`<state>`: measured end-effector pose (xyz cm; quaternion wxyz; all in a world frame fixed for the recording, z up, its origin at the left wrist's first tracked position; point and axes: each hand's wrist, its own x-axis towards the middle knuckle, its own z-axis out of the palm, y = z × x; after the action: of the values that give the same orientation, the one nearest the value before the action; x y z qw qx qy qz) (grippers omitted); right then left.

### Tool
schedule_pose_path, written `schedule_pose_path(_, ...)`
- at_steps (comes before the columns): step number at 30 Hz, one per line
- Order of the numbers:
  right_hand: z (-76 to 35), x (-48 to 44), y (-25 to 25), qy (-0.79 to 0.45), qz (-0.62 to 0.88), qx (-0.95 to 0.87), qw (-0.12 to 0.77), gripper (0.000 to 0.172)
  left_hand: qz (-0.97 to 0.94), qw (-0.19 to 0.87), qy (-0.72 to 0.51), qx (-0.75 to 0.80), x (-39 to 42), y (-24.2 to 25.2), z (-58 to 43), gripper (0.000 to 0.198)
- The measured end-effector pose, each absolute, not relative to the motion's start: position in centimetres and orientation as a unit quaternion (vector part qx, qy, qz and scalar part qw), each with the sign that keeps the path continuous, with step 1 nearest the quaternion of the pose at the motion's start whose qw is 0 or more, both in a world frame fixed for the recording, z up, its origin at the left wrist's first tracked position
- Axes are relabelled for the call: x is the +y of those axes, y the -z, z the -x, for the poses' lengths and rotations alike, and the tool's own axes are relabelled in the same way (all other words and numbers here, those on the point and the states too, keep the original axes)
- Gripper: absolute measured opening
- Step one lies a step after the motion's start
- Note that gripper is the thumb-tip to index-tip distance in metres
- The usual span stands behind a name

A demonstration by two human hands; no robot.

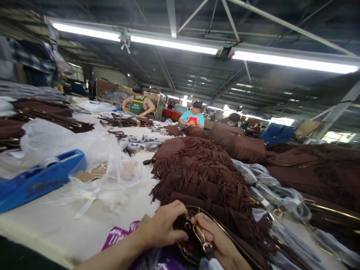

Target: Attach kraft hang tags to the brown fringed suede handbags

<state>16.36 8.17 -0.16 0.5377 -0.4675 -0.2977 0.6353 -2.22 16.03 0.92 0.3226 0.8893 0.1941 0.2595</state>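
Note:
My left hand [163, 224] is closed, its fingers pinching the edge of a dark brown fringed bag [194, 240] at the bottom middle of the head view. My right hand [218, 240] is closed too, holding a gold metal clasp [200, 234] on that bag's rim. The bag has a gold-trimmed opening and lies on the white worktable [92, 225]. A heap of brown fringed bags [197, 168] lies just beyond my hands.
A blue tape dispenser [39, 178] sits at the left beside clear plastic bags [92, 157]. Purple packaging [120, 234] lies under my left forearm. Plastic-wrapped straps [270, 187] trail to the right. Three other people [139, 101] work at the table's far end.

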Motion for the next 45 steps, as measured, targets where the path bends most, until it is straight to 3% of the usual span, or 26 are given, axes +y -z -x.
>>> schedule_pose_path(4, -16.4, 8.7, 0.5, -0.647, 0.458, -0.264, 0.549, 0.048, -0.878, 0.298, -0.279, 0.251, 15.4, 0.0, 1.4, 0.024)
schedule_pose_path(20, -15.3, 8.0, -0.2, -0.629, 0.404, -0.195, 0.635, 0.051, -0.781, 0.461, -0.359, 0.219, 15.3, 0.5, 0.9, 0.016)
schedule_pose_path(25, -16.0, 6.0, -1.1, -0.561, 0.495, -0.363, 0.555, 0.050, -0.770, 0.458, -0.381, 0.230, 15.6, 0.6, 0.8, 0.012)
schedule_pose_path(29, -15.7, 6.1, -1.2, -0.450, 0.593, -0.467, 0.478, 0.035, -0.772, 0.448, -0.391, 0.224, 15.6, 0.3, 0.8, 0.010)
schedule_pose_path(35, -14.4, 7.6, -0.4, -0.323, 0.670, -0.469, 0.477, 0.019, -0.768, 0.447, -0.398, 0.228, 15.2, 0.0, 0.9, 0.013)
schedule_pose_path(39, -14.6, 7.8, -0.1, -0.331, 0.647, -0.477, 0.494, 0.016, -0.766, 0.450, -0.401, 0.222, 15.4, 0.4, 0.8, 0.017)
schedule_pose_path(43, -15.3, 7.9, 0.2, -0.360, 0.613, -0.507, 0.487, 0.029, -0.763, 0.455, -0.398, 0.228, 15.6, 0.7, 0.8, 0.019)
schedule_pose_path(45, -15.5, 8.1, 0.3, -0.362, 0.606, -0.528, 0.472, 0.026, -0.763, 0.455, -0.396, 0.232, 15.7, 0.6, 0.9, 0.019)
